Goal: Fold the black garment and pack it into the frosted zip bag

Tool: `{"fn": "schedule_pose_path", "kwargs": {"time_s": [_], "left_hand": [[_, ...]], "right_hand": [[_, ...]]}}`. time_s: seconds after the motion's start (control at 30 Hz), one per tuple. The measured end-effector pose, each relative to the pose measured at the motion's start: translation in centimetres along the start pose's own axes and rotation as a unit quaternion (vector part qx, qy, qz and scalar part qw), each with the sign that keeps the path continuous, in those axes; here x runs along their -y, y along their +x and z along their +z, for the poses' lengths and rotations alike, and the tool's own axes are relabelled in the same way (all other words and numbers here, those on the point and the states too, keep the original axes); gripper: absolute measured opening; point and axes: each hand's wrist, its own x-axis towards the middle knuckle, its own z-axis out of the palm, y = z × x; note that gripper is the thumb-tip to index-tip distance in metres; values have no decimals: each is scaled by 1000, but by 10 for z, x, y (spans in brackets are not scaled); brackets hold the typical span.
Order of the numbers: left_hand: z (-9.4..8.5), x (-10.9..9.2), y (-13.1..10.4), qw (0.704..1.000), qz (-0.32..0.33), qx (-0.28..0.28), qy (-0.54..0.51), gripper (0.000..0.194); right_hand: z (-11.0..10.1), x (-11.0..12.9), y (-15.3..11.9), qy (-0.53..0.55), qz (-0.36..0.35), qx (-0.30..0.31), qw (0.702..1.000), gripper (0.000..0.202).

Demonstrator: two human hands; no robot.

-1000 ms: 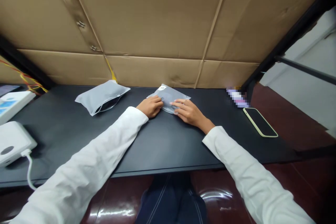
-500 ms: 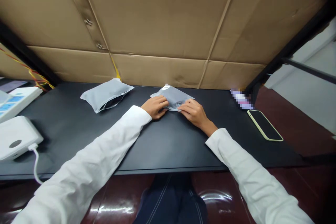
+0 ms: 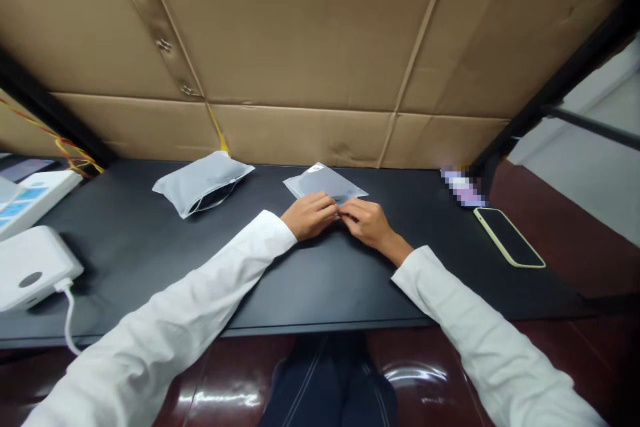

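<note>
A frosted plastic zip bag (image 3: 327, 180) lies at the back middle of the black table, a small white label near its far corner. My left hand (image 3: 314, 215) is closed on the bag's near edge, fingertips curled in. Right beside it, my right hand (image 3: 367, 220) pinches the same edge, and the fingertips of both hands meet there. The fingers cover the part being gripped. To the left rests a second frosted zip bag (image 3: 203, 180), fuller, its mouth gaping toward the front right.
A brown padded panel (image 3: 310, 33) rises behind the black table (image 3: 310, 287). On the left are a white power bank (image 3: 37, 267) with a cable and a white power strip (image 3: 30, 197). At right lies a phone in a pale case (image 3: 509, 237), near a blurred item (image 3: 465, 188).
My left hand has moved right along the bag's near edge until its fingertips meet those of my right hand. The other bag stays in place.
</note>
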Motion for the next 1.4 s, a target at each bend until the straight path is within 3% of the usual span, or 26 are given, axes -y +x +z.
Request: {"fn": "schedule_pose_path", "kwargs": {"time_s": [0.17, 0.43, 0.6, 0.77, 0.9, 0.97, 1.07, 1.17, 1.3, 1.4], "left_hand": [[-3, 0, 2, 999, -16, -25, -29, 20], [-1, 3, 7, 994, -67, -61, -58, 17], [-4, 38, -7, 996, -58, -44, 55, 15], [-11, 75, -24, 989, -93, -16, 111, 17], [-11, 75, -26, 992, -92, 7, 85, 18], [-11, 72, -28, 994, -98, 21, 53, 18], [-12, 75, -37, 988, -151, 19, 4, 18], [-16, 86, -51, 973, -229, 23, -17, 33], [-18, 98, -65, 949, -299, 94, -35, 60], [-16, 100, -68, 931, -324, 153, -62, 60]], "right_hand": [[0, 13, 3, 44, 43, -63, 996, 14], [-11, 17, 10, 23, 20, -145, 989, 13], [-28, 9, 14, 26, 70, -223, 972, 9], [-38, -30, 13, 65, 172, -273, 944, 11], [-38, -66, 2, 100, 239, -222, 940, 18], [-40, -80, -5, 89, 234, -165, 954, 21], [-47, -98, -18, 28, 192, -64, 979, 24], [-55, -115, -31, -59, 213, -13, 975, 43], [-55, -130, -43, -112, 282, 27, 952, 50], [-50, -136, -47, -114, 296, 52, 947, 47]]}}
